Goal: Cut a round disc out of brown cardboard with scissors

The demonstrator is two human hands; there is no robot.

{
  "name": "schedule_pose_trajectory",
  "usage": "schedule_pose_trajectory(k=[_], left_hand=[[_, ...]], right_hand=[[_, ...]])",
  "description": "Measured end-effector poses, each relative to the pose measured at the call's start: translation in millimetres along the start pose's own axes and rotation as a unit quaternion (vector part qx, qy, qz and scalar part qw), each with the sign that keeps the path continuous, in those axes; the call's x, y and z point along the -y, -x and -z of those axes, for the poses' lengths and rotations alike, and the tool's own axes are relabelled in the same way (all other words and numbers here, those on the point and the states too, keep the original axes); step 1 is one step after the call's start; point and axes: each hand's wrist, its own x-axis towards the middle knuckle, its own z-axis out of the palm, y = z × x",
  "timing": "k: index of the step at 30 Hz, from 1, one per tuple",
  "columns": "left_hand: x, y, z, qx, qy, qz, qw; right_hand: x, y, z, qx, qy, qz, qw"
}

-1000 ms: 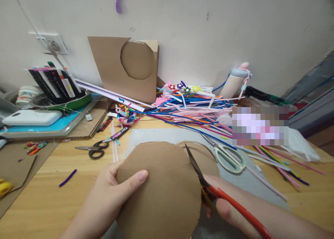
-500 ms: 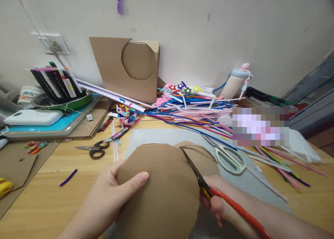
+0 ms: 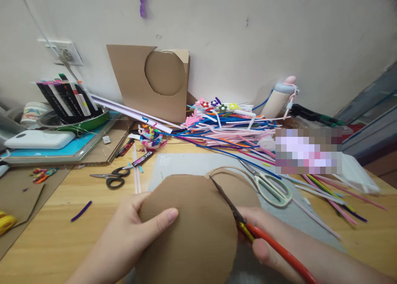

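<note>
A roughly round piece of brown cardboard [image 3: 189,230] is held up in front of me. My left hand [image 3: 149,230] grips its left side, thumb on the face and fingers hidden behind. Red-handled scissors [image 3: 274,244] are in my right hand [image 3: 259,230], their dark blades lying along the upper right edge of the cardboard. A thin strip [image 3: 238,170] of cut edge curls away beyond the blade tips. Behind the held piece, a second rounded cardboard piece [image 3: 237,189] rests on the grey mat [image 3: 173,162].
Light-green scissors [image 3: 274,191] lie right of the mat, black scissors [image 3: 113,177] to its left. Pipe cleaners [image 3: 229,129] are heaped by the wall. Cardboard with a round cut-out [image 3: 133,77] leans there. A pen holder [image 3: 65,100] stands left, a bottle [image 3: 276,100] at the back right.
The cardboard's top edge has dropped slightly, and the scissors have shifted a little left along it. The red handles have swung closer to the blade line. The left hand keeps its grip.
</note>
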Motion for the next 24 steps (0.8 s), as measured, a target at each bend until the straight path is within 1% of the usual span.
schedule_pose_trajectory(k=[2,5,8,11,14,17,19,22,24], left_hand=[[2,-1,0.2,0.024,-0.011,0.001,1.0],[4,-1,0.0,0.03,-0.011,-0.001,0.999],[4,-1,0.8,0.036,-0.016,0.0,0.999],[4,-2,2.5,0.043,-0.023,0.002,0.999],[2,-2,2.0,0.053,-0.021,0.006,0.998],[-3,0,-1.0,0.032,-0.007,0.015,0.999],[-5,1,-2.4,0.016,-0.001,0.019,1.0],[-6,2,-1.5,0.025,0.003,0.021,0.999],[-5,2,-0.2,0.035,-0.012,0.025,0.999]], right_hand=[[8,-1,0,0.011,-0.011,0.021,1.0],[15,-4,-1,0.029,-0.016,0.032,0.999],[9,-5,-2,0.036,-0.016,0.035,0.999],[-7,-4,-4,0.026,-0.04,0.003,0.999],[-17,-2,-5,0.03,-0.04,-0.003,0.999],[-16,-2,-4,0.041,-0.039,0.003,0.998],[-13,-3,-4,0.036,-0.037,0.0,0.999],[-9,-4,-3,0.014,-0.034,-0.012,0.999],[-6,-3,-3,0.013,-0.035,-0.009,0.999]])
